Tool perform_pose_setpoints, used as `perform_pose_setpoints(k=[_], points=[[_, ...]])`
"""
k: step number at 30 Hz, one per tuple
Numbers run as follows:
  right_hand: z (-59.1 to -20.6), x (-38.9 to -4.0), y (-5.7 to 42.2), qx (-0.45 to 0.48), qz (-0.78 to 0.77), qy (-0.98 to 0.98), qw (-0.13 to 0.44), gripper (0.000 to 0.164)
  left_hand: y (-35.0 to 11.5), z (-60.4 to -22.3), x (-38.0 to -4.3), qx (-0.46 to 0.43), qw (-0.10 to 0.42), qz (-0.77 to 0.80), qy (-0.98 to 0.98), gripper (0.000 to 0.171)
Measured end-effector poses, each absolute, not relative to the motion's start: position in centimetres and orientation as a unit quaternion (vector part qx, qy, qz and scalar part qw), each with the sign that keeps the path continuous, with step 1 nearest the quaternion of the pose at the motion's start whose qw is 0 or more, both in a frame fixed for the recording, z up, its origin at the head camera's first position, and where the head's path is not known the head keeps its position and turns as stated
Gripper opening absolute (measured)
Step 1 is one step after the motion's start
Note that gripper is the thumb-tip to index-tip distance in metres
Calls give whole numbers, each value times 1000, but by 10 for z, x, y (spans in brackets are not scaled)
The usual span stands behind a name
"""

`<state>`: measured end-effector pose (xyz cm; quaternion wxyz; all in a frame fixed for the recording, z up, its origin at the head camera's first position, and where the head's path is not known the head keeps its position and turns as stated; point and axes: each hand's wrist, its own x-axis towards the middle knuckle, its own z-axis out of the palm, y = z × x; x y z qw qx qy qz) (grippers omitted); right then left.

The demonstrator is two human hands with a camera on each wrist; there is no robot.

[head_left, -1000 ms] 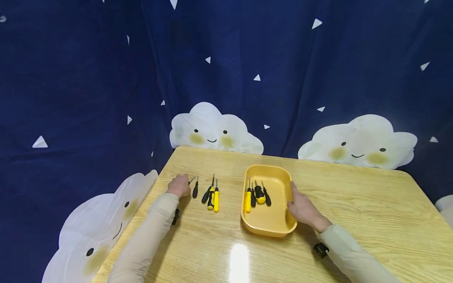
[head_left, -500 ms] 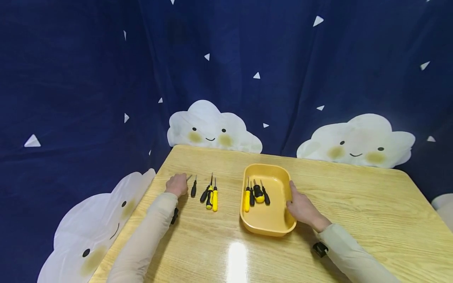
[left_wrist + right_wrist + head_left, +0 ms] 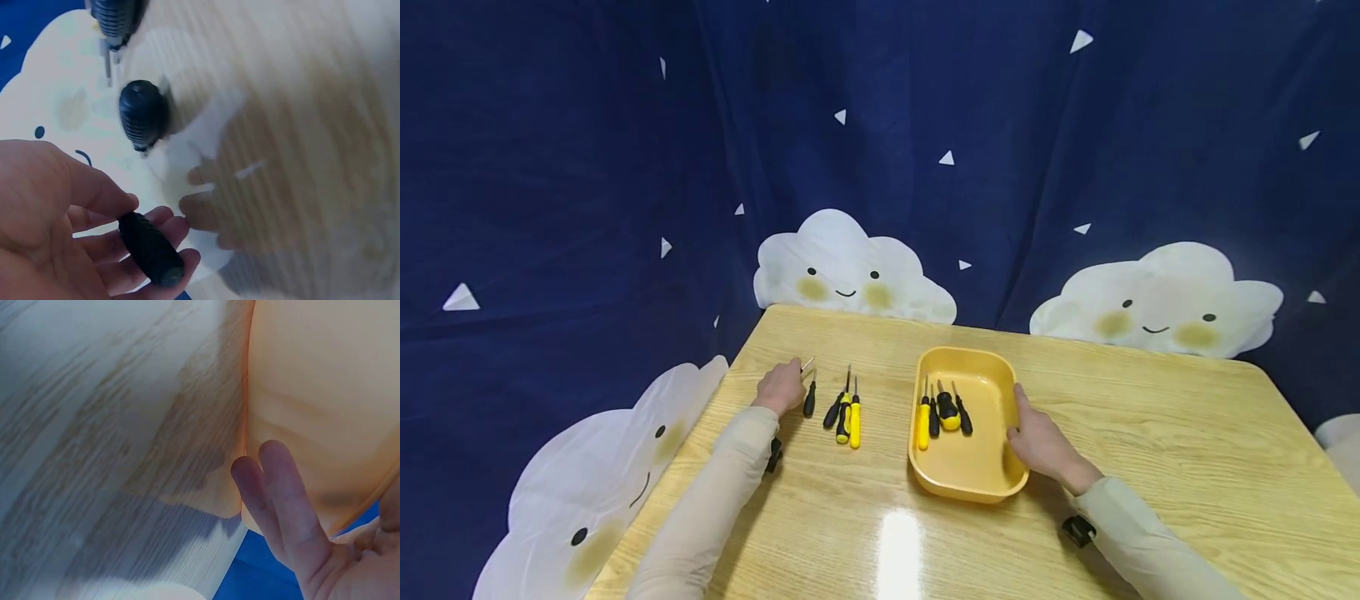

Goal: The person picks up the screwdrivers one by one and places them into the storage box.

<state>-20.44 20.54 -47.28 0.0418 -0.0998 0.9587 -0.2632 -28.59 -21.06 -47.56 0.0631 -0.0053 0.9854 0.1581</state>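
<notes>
Well left of the tray (image 3: pixel 972 482), the left hand (image 3: pixel 781 388) pinches a black-handled screwdriver (image 3: pixel 152 251), its shaft slanting away and toward the tray's side; the right hand (image 3: pixel 1045 442) grips the tray's right wall.

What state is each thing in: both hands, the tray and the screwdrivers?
Left hand: holding a screwdriver
Held screwdriver: gripped by its black handle
Tray: upright, partly filled
Right hand: gripping the tray's side
Lone black screwdriver: lying unheld on the table
Three grouped screwdrivers: lying close together on the table
Four screwdrivers in the tray: lying unheld, handles toward the person
</notes>
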Motion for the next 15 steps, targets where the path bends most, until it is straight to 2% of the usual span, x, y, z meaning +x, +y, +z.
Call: perform_pose_setpoints(k=[11, 15], points=[[-471, -205, 204, -96, -269, 957, 42, 74, -193, -455, -285, 16, 30, 197, 980, 24], [-470, -204, 204, -93, -275, 956, 45, 74, -184, -448, -283, 26, 28, 222, 974, 28]])
